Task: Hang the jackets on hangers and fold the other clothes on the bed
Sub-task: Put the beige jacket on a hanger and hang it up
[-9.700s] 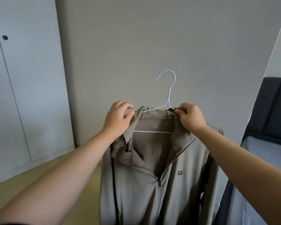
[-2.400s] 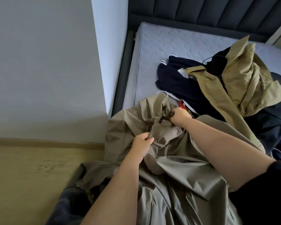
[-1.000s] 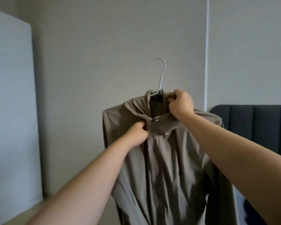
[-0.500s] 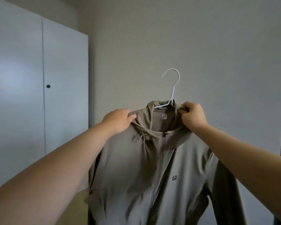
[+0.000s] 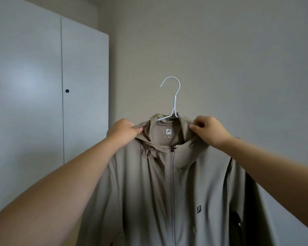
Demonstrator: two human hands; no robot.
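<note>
While the wardrobe [image 5: 43, 103] had swung further into view on your left, your left hand [image 5: 123, 132] pinched the hood edge of the tan jacket [image 5: 158, 183]. Off the bed where it lay seconds earlier, it hung zipped on the white hanger [image 5: 174, 96], held up before the wall. Your right hand [image 5: 208, 131] pinched the collar's other side. By my judgement, it was ready for a rail.

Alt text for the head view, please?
The left hand and right hand grip the collar of a zipped beige jacket on a white hanger, held up before a plain wall. White wardrobe doors stand at left.
</note>
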